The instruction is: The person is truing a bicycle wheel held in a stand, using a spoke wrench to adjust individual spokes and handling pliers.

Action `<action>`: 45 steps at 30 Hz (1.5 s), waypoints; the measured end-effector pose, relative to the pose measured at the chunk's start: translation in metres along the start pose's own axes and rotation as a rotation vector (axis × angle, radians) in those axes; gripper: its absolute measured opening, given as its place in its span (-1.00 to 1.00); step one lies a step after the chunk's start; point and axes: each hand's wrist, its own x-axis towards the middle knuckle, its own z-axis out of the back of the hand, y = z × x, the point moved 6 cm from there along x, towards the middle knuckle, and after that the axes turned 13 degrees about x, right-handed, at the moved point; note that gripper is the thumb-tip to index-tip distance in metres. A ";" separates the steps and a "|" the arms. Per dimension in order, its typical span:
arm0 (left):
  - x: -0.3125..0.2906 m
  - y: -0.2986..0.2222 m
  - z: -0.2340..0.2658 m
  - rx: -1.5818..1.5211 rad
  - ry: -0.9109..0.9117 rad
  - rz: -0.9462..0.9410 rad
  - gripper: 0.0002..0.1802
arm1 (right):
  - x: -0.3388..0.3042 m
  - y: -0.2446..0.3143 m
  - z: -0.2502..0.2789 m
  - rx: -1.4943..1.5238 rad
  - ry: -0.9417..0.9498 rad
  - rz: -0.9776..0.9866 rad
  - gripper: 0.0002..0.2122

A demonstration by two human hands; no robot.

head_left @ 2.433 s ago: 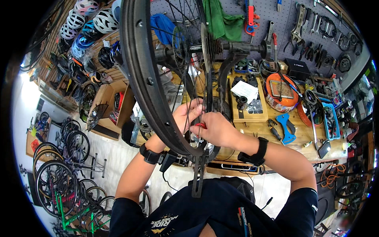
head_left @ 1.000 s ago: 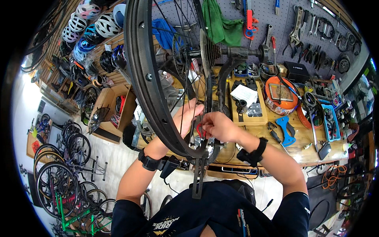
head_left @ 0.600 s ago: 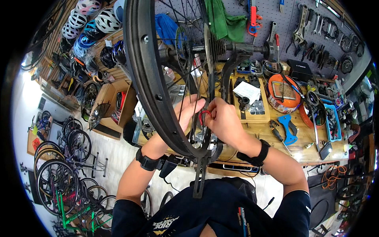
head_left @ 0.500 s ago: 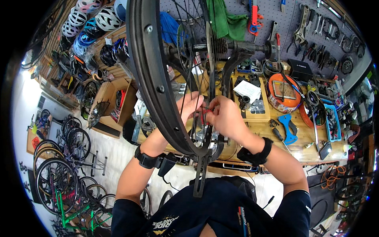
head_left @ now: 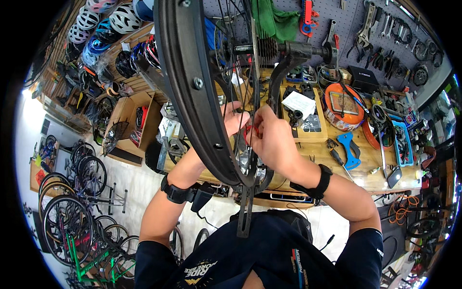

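Note:
A black bicycle wheel (head_left: 185, 72) stands upright in front of me, clamped in a dark truing stand (head_left: 284, 72). Its cassette (head_left: 267, 50) and hub sit toward the far side. Between the spokes near the close part of the rim, my right hand (head_left: 275, 144) pinches a small red spoke wrench (head_left: 248, 135), mostly covered by the fingers. My left hand (head_left: 233, 120) is at the other side of the spokes, fingers stretched out and apart; the rim partly hides it. I cannot tell whether its fingertips touch a spoke.
The wooden workbench (head_left: 313, 161) behind the wheel carries a cardboard tray (head_left: 315, 132), an orange round tub (head_left: 342, 101), a blue tool (head_left: 349, 151), a screwdriver (head_left: 335, 153) and a phone (head_left: 394, 177). Tools hang on the pegboard (head_left: 353, 29). Bicycles (head_left: 72, 216) stand at left.
My left hand's fingers have opened and come away from the right hand. My right hand stays at the spokes with the spoke wrench. The view has shifted slightly.

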 end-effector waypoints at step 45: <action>0.031 0.045 0.039 0.362 -0.259 -0.100 -0.24 | -0.106 -0.081 0.146 0.057 -0.210 -0.341 -0.83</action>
